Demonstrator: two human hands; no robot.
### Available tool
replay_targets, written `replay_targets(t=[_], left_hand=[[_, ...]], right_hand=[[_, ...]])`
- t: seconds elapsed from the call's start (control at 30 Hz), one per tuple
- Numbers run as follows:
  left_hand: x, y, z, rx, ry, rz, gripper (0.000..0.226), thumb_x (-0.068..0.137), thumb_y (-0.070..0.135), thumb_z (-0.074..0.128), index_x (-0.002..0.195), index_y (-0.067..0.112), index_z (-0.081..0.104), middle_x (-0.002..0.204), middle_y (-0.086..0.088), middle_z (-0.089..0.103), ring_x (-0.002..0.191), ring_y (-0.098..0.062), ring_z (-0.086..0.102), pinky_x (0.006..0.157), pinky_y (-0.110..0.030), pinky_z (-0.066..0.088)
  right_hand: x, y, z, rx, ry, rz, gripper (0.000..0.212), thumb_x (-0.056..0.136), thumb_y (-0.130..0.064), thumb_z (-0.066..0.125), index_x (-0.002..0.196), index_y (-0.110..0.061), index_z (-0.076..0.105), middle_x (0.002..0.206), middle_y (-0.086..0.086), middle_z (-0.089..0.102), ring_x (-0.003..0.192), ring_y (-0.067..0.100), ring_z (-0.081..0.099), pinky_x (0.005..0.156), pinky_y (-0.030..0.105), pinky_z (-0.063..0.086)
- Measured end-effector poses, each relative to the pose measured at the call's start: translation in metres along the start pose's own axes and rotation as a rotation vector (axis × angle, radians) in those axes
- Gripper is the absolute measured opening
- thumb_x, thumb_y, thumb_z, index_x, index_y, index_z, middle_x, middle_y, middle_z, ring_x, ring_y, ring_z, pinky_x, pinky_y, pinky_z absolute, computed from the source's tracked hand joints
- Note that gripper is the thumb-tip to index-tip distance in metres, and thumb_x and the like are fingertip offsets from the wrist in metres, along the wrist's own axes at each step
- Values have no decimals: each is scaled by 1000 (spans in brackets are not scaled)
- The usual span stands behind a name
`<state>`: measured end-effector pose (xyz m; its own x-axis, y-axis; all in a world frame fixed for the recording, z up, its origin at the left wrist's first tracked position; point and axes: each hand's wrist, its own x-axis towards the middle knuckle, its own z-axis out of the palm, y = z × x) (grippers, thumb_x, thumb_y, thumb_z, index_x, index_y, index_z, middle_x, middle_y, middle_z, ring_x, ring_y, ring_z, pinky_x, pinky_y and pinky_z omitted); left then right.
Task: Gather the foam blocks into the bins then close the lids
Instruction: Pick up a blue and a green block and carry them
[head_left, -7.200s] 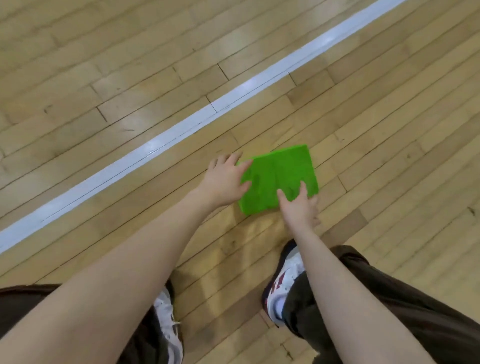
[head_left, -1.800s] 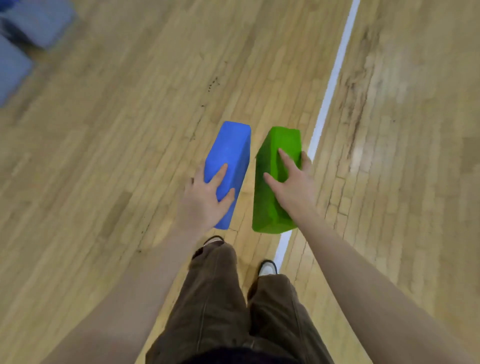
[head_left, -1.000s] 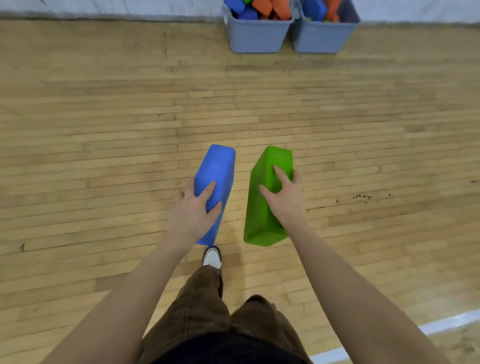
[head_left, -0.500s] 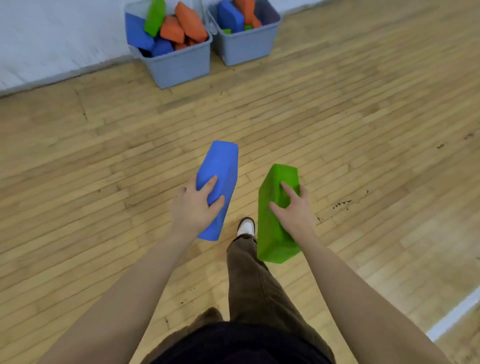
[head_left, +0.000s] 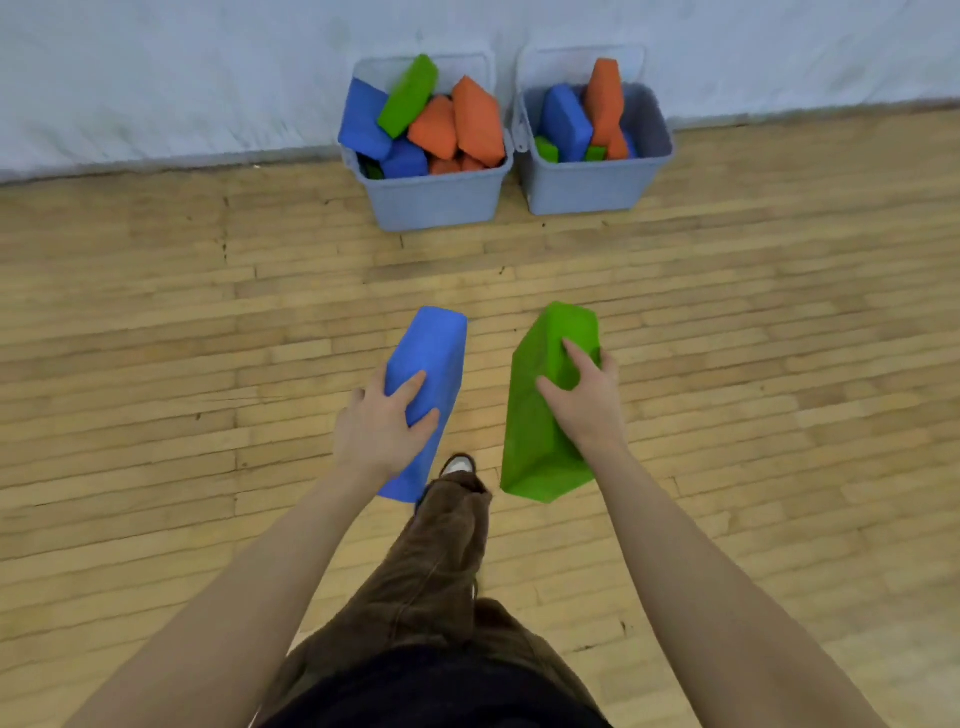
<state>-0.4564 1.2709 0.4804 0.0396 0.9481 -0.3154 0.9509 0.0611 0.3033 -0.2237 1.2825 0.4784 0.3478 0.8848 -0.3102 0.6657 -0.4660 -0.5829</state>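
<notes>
Head view is showing your left hand (head_left: 382, 428) gripping the blue foam block (head_left: 428, 374) and your right hand (head_left: 584, 400) clutching the green foam block (head_left: 540, 415), both carried above the wooden floor (head_left: 156, 364). Ahead, two grey bins are sitting against the white wall (head_left: 156, 78), lids open: the left bin (head_left: 431, 200) is brimming with blocks, the right bin (head_left: 592, 182) is partly filled. Your brown trouser leg (head_left: 441, 561) is stepping between them.

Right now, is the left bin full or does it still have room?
Full. The left bin is heaped above its rim with blue, green and orange foam blocks; its lid is open against the wall.
</notes>
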Motion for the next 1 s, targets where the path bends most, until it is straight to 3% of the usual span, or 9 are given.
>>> replay_targets(t=[0.27,0.43,0.77,1.0], left_hand=[[177,55,-18,-69,33,-75,55,90,48,49,142,35,36,152,-5,23,117,-33,41,88,-39,42],[295,130,-55,-14,5,17,55,91,50,46,143,36,34,152,-6,22,115,-33,42,90,-40,41],[519,302,-81,1,26,240,54,91,49,49,142,34,37,153,-9,22,121,-38,40,88,-43,44],[652,407,-95,21,43,180,55,92,50,47,143,35,34,155,-8,18,128,-37,33,89,-43,43]], right_hand=[[196,-53,-28,-62,-51,-58,66,84,-43,64,143,-38,35,156,5,16,130,28,41,92,39,45],[309,-65,-74,-37,-26,-9,67,84,-43,64,144,-37,35,157,6,14,133,29,38,95,42,44],[508,-30,-169,-56,70,194,66,85,-47,60,144,-43,30,157,2,11,131,29,40,90,42,47],[678,-19,-227,-30,9,115,66,84,-45,63,143,-41,33,156,4,13,130,31,40,95,46,47]])
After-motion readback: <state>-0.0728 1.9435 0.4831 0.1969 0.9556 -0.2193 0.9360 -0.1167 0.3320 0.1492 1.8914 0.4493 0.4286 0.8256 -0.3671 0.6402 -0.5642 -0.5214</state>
